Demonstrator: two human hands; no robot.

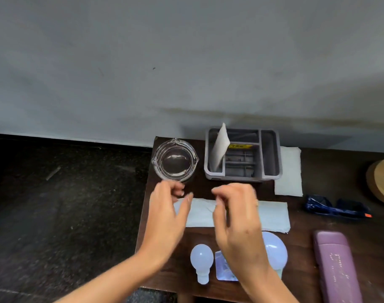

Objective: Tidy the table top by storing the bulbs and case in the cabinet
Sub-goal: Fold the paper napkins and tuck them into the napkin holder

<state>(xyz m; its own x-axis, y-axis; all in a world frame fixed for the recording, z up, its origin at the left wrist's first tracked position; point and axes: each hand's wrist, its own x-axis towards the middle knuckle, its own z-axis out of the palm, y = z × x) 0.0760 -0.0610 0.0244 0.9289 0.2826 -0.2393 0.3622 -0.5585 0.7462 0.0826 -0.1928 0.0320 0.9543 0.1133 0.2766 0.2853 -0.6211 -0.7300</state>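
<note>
A small white bulb lies on the dark wooden table near its front edge, base toward me. A larger white bulb lies to its right, partly hidden by my right wrist. Between them sits a small shiny packet. A long purple case lies at the front right. My left hand and my right hand hover over a folded white cloth, fingers curled and apart, holding nothing that I can see. Both are motion-blurred.
A clear glass bowl stands at the table's back left corner. A grey compartment organiser holds a white paper. A white napkin, a dark blue item and a round wooden piece lie to the right. Dark floor is at left.
</note>
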